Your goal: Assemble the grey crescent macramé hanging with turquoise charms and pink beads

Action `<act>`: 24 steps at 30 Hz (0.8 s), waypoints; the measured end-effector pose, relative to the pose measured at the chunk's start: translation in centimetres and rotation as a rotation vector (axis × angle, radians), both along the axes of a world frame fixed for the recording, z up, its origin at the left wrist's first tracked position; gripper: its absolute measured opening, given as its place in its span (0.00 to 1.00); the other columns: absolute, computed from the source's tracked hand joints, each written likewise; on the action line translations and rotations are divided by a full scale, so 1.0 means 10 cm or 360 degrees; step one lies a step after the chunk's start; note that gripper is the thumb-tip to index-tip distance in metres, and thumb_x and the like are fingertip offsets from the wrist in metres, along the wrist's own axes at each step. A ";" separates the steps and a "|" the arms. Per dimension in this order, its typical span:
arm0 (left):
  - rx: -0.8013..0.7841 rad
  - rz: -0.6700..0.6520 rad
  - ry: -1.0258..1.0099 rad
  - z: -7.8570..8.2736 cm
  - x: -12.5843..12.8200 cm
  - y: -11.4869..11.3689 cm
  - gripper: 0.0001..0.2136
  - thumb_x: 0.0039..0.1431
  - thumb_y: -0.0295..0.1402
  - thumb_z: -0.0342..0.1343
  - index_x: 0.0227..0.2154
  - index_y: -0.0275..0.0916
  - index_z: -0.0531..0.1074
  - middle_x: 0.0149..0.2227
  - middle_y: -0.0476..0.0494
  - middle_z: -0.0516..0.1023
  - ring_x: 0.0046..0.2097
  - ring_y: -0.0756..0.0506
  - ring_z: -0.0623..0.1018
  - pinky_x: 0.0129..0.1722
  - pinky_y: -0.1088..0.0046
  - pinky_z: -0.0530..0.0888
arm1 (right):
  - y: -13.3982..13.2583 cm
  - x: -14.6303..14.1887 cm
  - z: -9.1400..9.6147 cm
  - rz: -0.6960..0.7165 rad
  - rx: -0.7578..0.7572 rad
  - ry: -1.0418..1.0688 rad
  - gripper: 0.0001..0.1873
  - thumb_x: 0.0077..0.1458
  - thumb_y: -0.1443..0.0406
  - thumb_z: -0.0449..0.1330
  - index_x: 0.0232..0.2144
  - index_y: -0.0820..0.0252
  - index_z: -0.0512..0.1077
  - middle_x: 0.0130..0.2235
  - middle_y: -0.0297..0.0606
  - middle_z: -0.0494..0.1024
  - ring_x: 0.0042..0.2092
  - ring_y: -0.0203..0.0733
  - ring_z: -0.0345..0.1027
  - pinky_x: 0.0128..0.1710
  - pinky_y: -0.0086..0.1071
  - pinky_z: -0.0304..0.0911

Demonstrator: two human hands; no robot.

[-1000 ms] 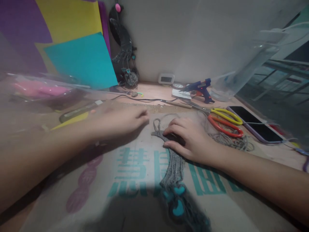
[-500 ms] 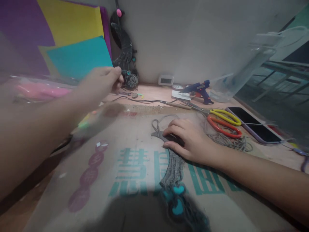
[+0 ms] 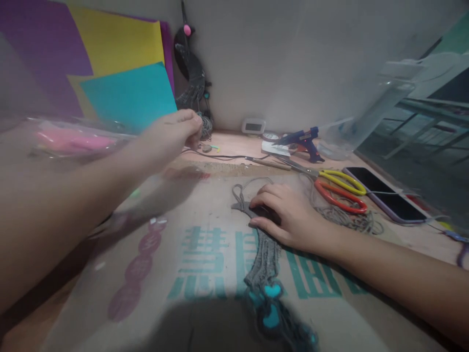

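My right hand (image 3: 289, 212) lies over the top of a dark grey crescent-shaped ornament (image 3: 268, 254), fingers and thumb curled around its dark upper part. A cord loop sticks out at its tip, and turquoise hearts decorate the strands trailing toward me. Farther off on the left, my left hand (image 3: 183, 128) has its fingers closed together above the back of the table. What it holds, if anything, is hidden. Just behind it, a similar dark crescent ornament (image 3: 194, 71) hangs against the wall, its lower cord bundle partly covered by the hand.
Cardboard (image 3: 205, 318) with printed characters covers the work surface. Scissors (image 3: 340, 195) with red and yellow handles lie at right, beside loose grey cord (image 3: 348, 220) and a phone (image 3: 384, 195). A blue glue gun (image 3: 304, 142) and a small white display (image 3: 253, 126) stand behind. Coloured sheets (image 3: 128, 95) lean at left.
My left hand has moved slightly right, now overlapping the hanging ornament's lower bundle. The view has shifted a little. My right hand keeps its place on the crescent ornament.
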State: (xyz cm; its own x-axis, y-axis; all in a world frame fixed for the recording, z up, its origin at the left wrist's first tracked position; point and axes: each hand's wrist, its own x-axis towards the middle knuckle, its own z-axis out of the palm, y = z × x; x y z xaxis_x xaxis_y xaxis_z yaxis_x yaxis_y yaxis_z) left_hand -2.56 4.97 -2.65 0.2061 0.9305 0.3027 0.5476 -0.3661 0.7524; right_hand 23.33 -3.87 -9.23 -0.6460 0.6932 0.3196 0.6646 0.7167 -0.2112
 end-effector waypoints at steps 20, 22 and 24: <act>-0.0379 -0.0705 0.0082 -0.21 0.26 -0.37 0.17 0.60 0.49 0.55 0.28 0.40 0.70 0.29 0.50 0.77 0.33 0.47 0.77 0.33 0.72 0.71 | -0.02 -0.01 0.20 -0.0026 0.0268 0.0423 0.10 0.61 0.61 0.60 0.42 0.60 0.70 0.38 0.41 0.78 0.40 0.44 0.71 0.41 0.38 0.64; -0.0470 -0.0749 -0.0037 -0.28 0.32 -0.43 0.17 0.61 0.50 0.54 0.30 0.41 0.68 0.30 0.49 0.77 0.34 0.47 0.77 0.33 0.71 0.72 | -0.03 -0.07 0.28 -0.0051 0.0216 0.0518 0.12 0.60 0.60 0.61 0.44 0.60 0.71 0.36 0.39 0.78 0.37 0.41 0.71 0.39 0.35 0.65; -0.0548 -0.0760 -0.0182 -0.34 0.36 -0.49 0.17 0.61 0.51 0.53 0.33 0.41 0.67 0.33 0.48 0.77 0.36 0.47 0.77 0.33 0.71 0.72 | -0.04 -0.14 0.34 -0.0048 0.0089 0.0627 0.14 0.59 0.60 0.62 0.46 0.61 0.72 0.35 0.38 0.79 0.36 0.40 0.71 0.38 0.34 0.66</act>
